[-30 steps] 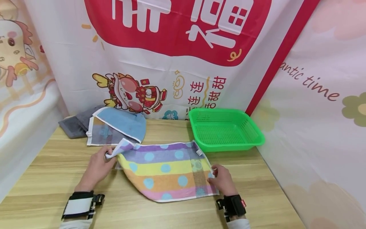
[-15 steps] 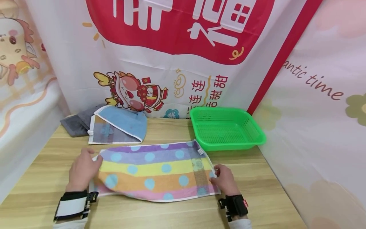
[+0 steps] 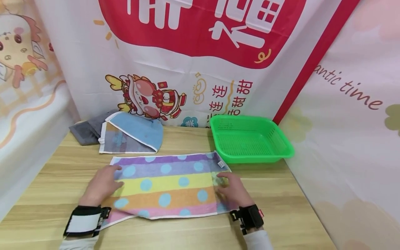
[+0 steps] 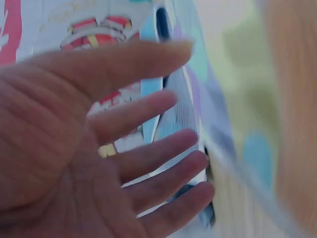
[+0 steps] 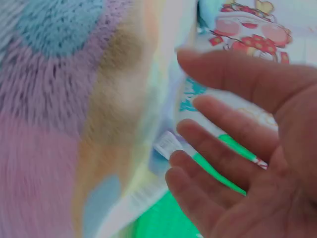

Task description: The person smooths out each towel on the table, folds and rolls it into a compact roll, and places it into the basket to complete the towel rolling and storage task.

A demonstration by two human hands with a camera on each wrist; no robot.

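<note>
Head view shows a polka-dot striped towel (image 3: 175, 189) laid out at the centre of the frame on the wood-grain desk (image 3: 175, 236), with the person's hands at its two ends. The left hand (image 3: 101, 184) is over the left end, its fingers loosely spread and gripping nothing; the right hand (image 3: 234, 187) is at the right end, fingers and thumb parted, likewise holding nothing. Whether any fingertip touches the cloth, I cannot tell.

A pink corner (image 3: 115, 218) pokes out at the lower left, past the upper layer, so the likeliest fault is skew: any fold made on top of this could come out crooked. The cloth looks soft and thin, so a hasty pinch might catch one layer and leave the other behind. The towel's upper right corner lies right by the green plastic basket (image 3: 253, 159) and could snag or drag on it.

A small white label (image 3: 221, 164) sits near that corner; its print is too small to read. The banner (image 3: 200, 66) carries 连连 and 甜甜 in red, lower characters hidden by the basket; of its big white characters, cut by the top edge, the right one appears to be 福. Brown lettering at the right of the frame reads "antic time".
</note>
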